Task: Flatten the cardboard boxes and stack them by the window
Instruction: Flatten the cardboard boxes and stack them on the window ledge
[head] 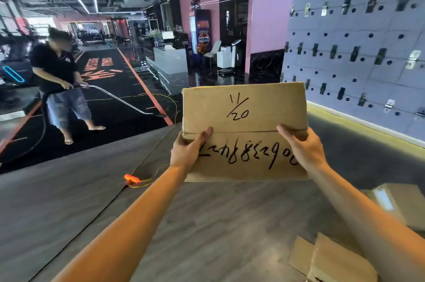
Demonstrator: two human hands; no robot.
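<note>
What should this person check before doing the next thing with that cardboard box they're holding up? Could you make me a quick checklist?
1. Both hands on the box: ok. The left hand and right hand grip opposite sides of the cardboard box.
2. Box flattened: cannot tell; only its face with handwriting shows.
3. Floor ahead: not ok. A yellow cord with an orange plug lies near the left.
4. Other person vacuuming: ok, well apart on the left.
5. Window stacking spot: cannot tell, none is in view.
6. Other cardboard underfoot on the right: not ok.
</note>
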